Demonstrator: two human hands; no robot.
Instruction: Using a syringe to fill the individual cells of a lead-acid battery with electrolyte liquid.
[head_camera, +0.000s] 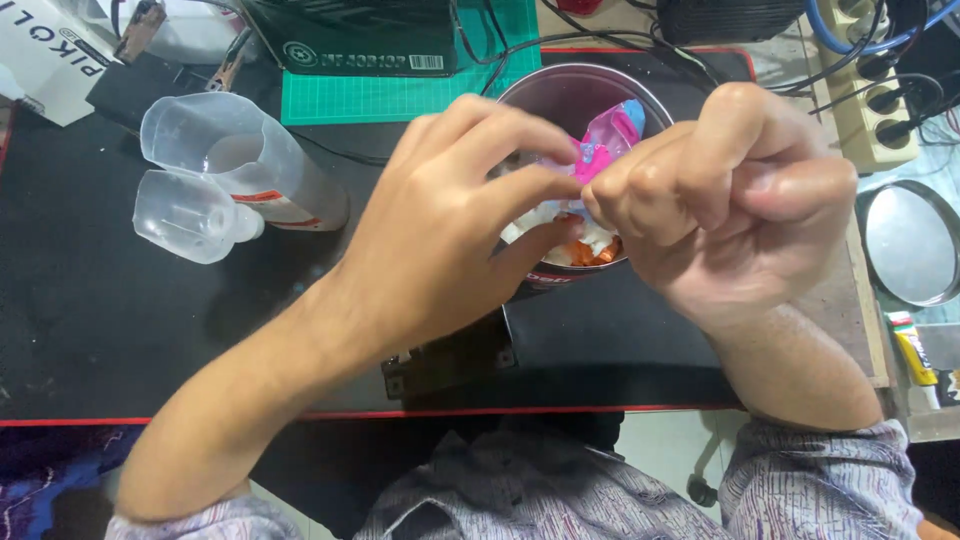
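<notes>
Both hands, left (455, 215) and right (725, 195), pinch a pink wrapper (605, 145), hiding most of the bowl (560, 90).

Left hand (450, 220) and right hand (720, 190) pinch a pink wrapper (603, 150) above a tin (560, 90).

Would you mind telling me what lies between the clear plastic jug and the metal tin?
In the head view, the left hand crosses between the clear plastic jug and metal tin, over black mat.
</notes>
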